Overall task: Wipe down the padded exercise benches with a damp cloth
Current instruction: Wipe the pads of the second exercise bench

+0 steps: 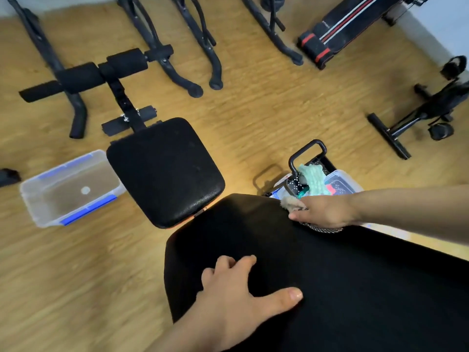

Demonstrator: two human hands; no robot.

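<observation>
Black padding: the long back pad (342,288) fills the lower right, with the square seat pad (165,171) just beyond it, nearly touching at the hinge.
Left hand: the left hand (236,293) lies flat on the near edge of the back pad, fingers spread, thumb stretched out to the right, holding nothing.
Right hand: the right hand (327,210) is on the far edge of the back pad, fingers curled down over a cloth.
Cloth: the cloth (291,203) is bunched under the right hand at the pad's rim, a pale fuzzy corner poking out to the left and a speckled edge showing beneath the palm.
Basket: a dark-handled basket (308,153) stands on the floor just past the right hand, stuffed with a mint-green rag (313,182) and other fabrics.
Tub: a clear plastic tub (33,199) with blue clips sits on the wooden floor (266,110) left of the seat pad, its contents too blurred to tell.
Background: foam leg rollers (81,76) stand beyond the seat, and a black-and-red bench (337,29) is at the top right.
</observation>
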